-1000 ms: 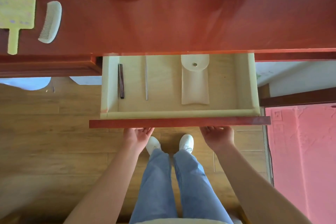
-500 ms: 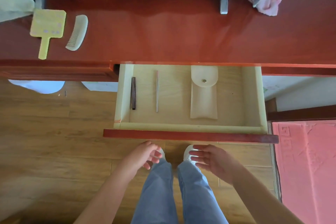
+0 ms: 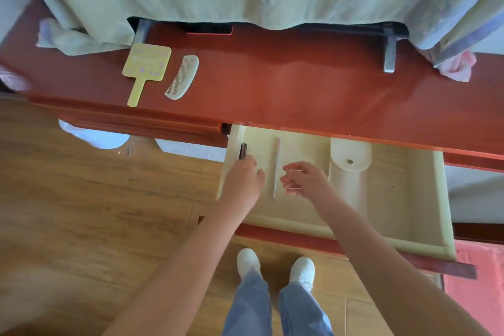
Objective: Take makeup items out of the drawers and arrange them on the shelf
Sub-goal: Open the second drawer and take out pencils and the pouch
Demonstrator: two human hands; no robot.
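Both hands are now reaching into the open drawer [image 3: 395,194], off its front edge. I am watching the left hand [image 3: 242,179] covering the dark pencil [image 3: 242,150]; I cannot tell whether it is gripping. The right hand [image 3: 304,179] is hovering loosely curled, empty, beside the silver stick [image 3: 276,161].

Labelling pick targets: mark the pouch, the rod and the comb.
pouch [image 3: 349,185]: head view, its body below the flap.
rod [image 3: 276,169]: head view, mid-length.
comb [image 3: 182,78]: head view, middle, where teeth meet spine.
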